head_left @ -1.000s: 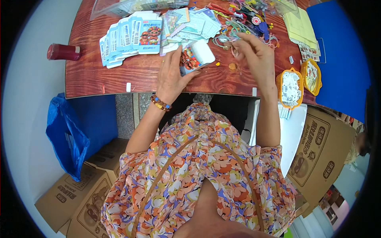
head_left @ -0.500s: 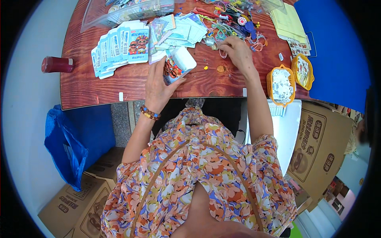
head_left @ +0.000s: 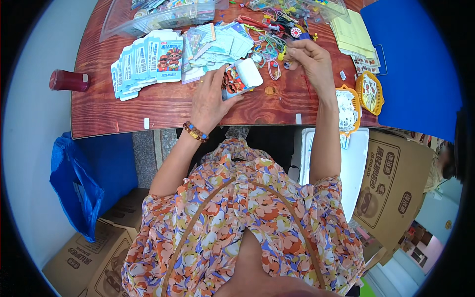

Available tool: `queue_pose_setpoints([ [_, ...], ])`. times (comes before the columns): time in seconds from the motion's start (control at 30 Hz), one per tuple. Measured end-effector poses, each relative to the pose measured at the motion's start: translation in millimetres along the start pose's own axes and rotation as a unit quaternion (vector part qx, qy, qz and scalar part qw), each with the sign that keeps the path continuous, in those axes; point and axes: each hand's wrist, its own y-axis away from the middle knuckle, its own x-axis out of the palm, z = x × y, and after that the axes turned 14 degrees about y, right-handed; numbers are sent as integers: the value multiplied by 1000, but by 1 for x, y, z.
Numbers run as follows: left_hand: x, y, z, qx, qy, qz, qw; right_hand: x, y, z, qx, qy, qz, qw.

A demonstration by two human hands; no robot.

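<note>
My left hand (head_left: pixel 209 96) grips a small printed cardboard box (head_left: pixel 233 84) with its white end flap open, just above the table's near half. My right hand (head_left: pixel 315 62) is raised beside the pile of colourful cords and trinkets (head_left: pixel 269 42), thumb and fingers pinched together. Something small and yellow shows by its fingertips, but I cannot make out whether it is held. Left of the box lies a fanned stack of flat light-blue boxes (head_left: pixel 148 57). Between stack and trinkets are loose cards and small packets (head_left: pixel 217 44).
A clear plastic bin (head_left: pixel 163 22) stands at the back left, another clear tray (head_left: pixel 324 11) at the back right. Two orange baskets (head_left: pixel 357 126) hold small pieces. Yellow sheets (head_left: pixel 351 37) lie near a blue panel (head_left: pixel 410 64). A red jar (head_left: pixel 69 80) sits at the left edge.
My right hand has lifted from the trinket pile and moved slightly right, fingers pinched. My left hand has brought the box to the right, towards it.
</note>
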Motion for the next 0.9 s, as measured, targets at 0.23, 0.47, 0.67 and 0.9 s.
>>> queue_pose_setpoints([
  [0.23, -11, 12, 3, -38, 20, 0, 999, 10, 13, -49, 122, 322, 39, 938],
  [0.47, -6, 8, 3, -38, 3, 9, 999, 36, 22, -59, 70, 338, -34, 938],
  [0.67, -3, 3, 7, -26, -14, 10, 1000, 6, 18, -48, 78, 39, 14, 996],
  [0.9, 7, -5, 5, 7, -19, 19, 1000, -6, 24, 9, 75, 25, 51, 996],
])
